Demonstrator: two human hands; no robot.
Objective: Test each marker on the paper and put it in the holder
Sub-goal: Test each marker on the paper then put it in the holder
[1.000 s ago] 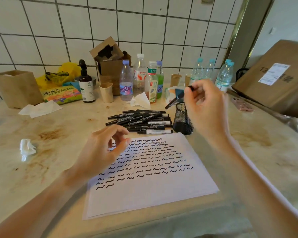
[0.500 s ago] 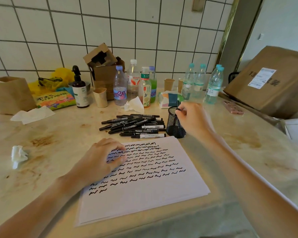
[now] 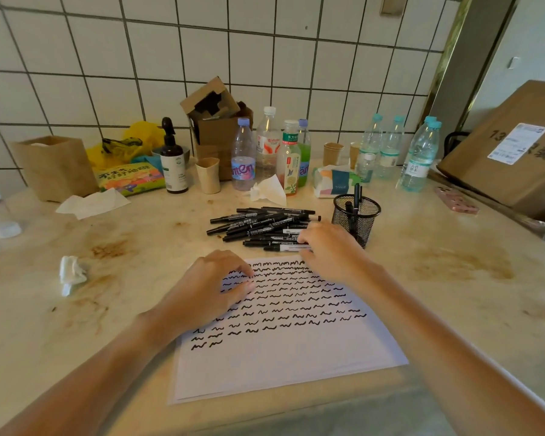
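Right hand (image 3: 326, 247) on marker pile (image 3: 261, 226), beside holder (image 3: 356, 218).

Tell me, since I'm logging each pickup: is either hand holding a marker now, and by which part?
No clear hold. The right hand reaches onto the marker pile, fingertips at the nearest marker; any grip is hidden. The left hand rests on the paper.

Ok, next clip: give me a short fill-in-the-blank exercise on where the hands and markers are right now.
1. The left hand rests on the sheet of ____.
2. The right hand reaches into the pile of ____ lying on the counter.
3. The mesh holder stands to the ____ of that pile.
4. The squiggles on the sheet are ____ in colour.

Missing words: paper; markers; right; black
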